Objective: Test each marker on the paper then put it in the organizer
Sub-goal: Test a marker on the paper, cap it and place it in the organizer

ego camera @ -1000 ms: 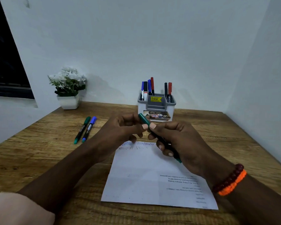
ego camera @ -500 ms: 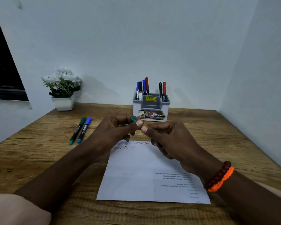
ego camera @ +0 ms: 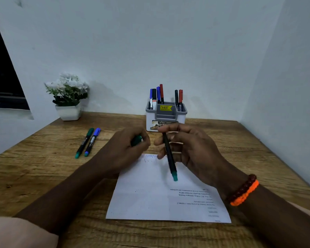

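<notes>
Marker (ego camera: 169,155), uncapped, is pinched in the right hand (ego camera: 190,151) above the paper (ego camera: 150,194); the left hand (ego camera: 127,147) is closed around its green cap (ego camera: 136,139).

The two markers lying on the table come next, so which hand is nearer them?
Left. The left hand is just right of the two markers; the right hand is farther right.
</notes>
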